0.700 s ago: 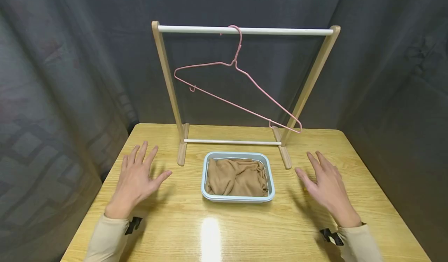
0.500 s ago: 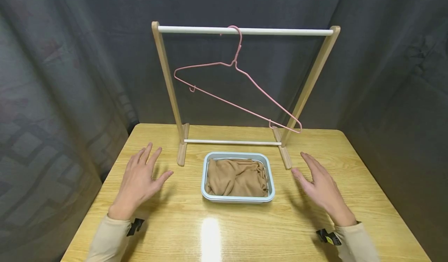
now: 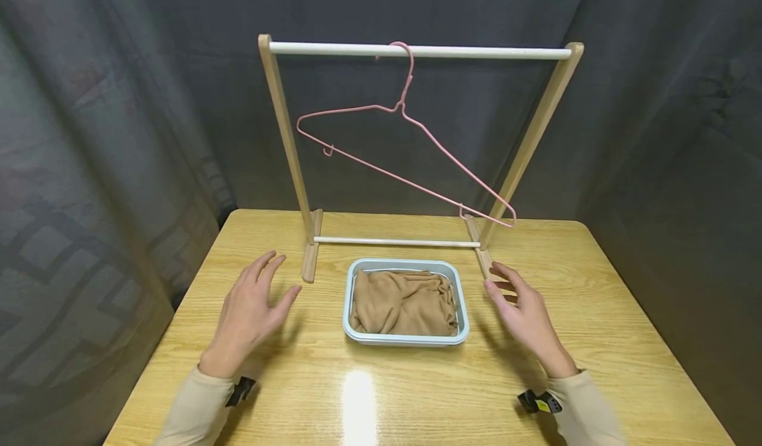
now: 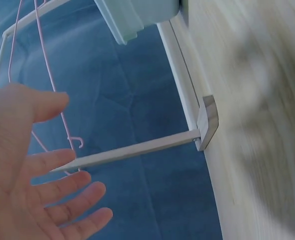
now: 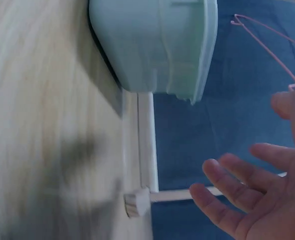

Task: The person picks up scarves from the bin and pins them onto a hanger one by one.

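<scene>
A light blue plastic basket [image 3: 406, 340] stands on the table between my two hands, with a folded brown cloth [image 3: 405, 304] inside it. Left of the basket, my left hand [image 3: 247, 313] hovers over the table, fingers spread and holding nothing. To the basket's right my right hand [image 3: 526, 317] is also held in the air, its fingers loosely bent and bare. Both hands are apart from the basket. Behind, a pink wire hanger [image 3: 417, 123] hangs tilted from the rack's top bar, its right end lower. The left wrist view shows the left palm and fingers [image 4: 62, 187] bare.
The clothes rack [image 3: 476, 51] has a white top bar, wooden posts and feet on the table's far half. Its lower white bar [image 3: 395, 241] runs just behind the basket. Dark grey curtains [image 3: 673, 135] close in the wooden table [image 3: 417, 400] at the back and sides.
Both hands have come inward toward the basket, the left one moving right and the right one moving left. The basket, cloth and hanger stay as they were.
</scene>
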The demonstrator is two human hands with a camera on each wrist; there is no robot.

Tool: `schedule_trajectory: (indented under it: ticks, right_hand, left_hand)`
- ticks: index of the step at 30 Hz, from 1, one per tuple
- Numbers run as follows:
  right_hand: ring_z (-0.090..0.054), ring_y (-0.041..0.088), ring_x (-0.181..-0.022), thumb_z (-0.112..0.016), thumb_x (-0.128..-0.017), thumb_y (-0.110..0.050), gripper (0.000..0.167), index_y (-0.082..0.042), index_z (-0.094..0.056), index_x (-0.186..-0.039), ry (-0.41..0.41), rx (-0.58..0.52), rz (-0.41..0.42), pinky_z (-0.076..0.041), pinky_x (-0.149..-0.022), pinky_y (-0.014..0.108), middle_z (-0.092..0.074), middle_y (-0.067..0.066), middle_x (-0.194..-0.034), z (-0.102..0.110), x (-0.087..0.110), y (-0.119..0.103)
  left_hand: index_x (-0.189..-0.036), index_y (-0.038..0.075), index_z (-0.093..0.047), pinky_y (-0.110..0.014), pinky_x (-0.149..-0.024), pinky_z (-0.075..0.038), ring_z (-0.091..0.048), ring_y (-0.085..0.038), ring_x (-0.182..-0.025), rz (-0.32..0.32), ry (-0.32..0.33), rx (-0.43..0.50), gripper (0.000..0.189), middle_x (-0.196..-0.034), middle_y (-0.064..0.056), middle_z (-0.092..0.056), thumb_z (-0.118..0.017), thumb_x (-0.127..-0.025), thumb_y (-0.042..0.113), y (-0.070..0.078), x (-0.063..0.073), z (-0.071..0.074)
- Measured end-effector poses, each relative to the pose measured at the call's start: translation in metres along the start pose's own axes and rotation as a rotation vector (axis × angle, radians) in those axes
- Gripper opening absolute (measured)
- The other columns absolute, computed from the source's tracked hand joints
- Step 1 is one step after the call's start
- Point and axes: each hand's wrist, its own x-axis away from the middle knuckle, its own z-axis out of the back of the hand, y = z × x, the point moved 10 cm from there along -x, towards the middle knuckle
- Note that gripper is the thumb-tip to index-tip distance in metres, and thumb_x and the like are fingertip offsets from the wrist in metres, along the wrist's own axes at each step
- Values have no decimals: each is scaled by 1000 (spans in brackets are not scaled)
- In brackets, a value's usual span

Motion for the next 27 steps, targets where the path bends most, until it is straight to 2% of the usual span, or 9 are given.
schedule_trajectory:
  ticks: [3,5,10,16,22,27]
  right_hand:
    - [-71,41,-118,-60,-110,-25,52,-3,-49,-156,6,-32,-47,-55,-90,18,-67,22,-143,-7,-1,4]
    - [-71,38,-118,-59,-111,-28,55,-6,-45,-159,2,-57,-82,-50,-89,12,-67,20,-143,-13,-1,7]
    - [-70,22,-115,-60,-110,-29,55,-9,-46,-159,-7,-98,-138,-52,-89,14,-69,16,-142,-28,0,13]
    - [-65,-3,-103,-62,-109,-25,46,-7,-56,-151,22,-151,-128,-55,-85,16,-71,16,-137,-39,0,13]
    - [-65,-7,-98,-63,-109,-22,42,-5,-60,-147,27,-195,-129,-56,-83,17,-73,15,-134,-50,-2,12]
    - [-65,-9,-96,-65,-108,-22,42,-4,-61,-145,29,-200,-146,-55,-83,14,-72,17,-136,-58,-5,13]
  left_hand:
    - [-139,-4,-62,-65,-94,-56,-64,-49,-124,4,-5,35,59,-143,-27,-62,-82,-92,26,4,-1,-3]
    - [-139,-4,-62,-64,-97,-55,-65,-48,-124,17,-27,89,58,-142,-26,-63,-82,-93,25,8,-1,-6]
    - [-141,-1,-62,-61,-103,-55,-66,-44,-127,19,-81,207,57,-143,-22,-65,-82,-93,24,26,-2,-12]
    - [-143,4,-62,-59,-108,-53,-66,-39,-128,15,-127,233,58,-143,-17,-66,-82,-94,26,40,-5,-20]
    - [-144,7,-62,-56,-100,-57,-70,-33,-121,12,-191,266,56,-144,-13,-66,-80,-96,28,51,-2,-33]
    - [-144,6,-62,-55,-104,-56,-68,-34,-127,-16,-227,251,56,-146,-14,-66,-78,-98,32,60,-3,-40]
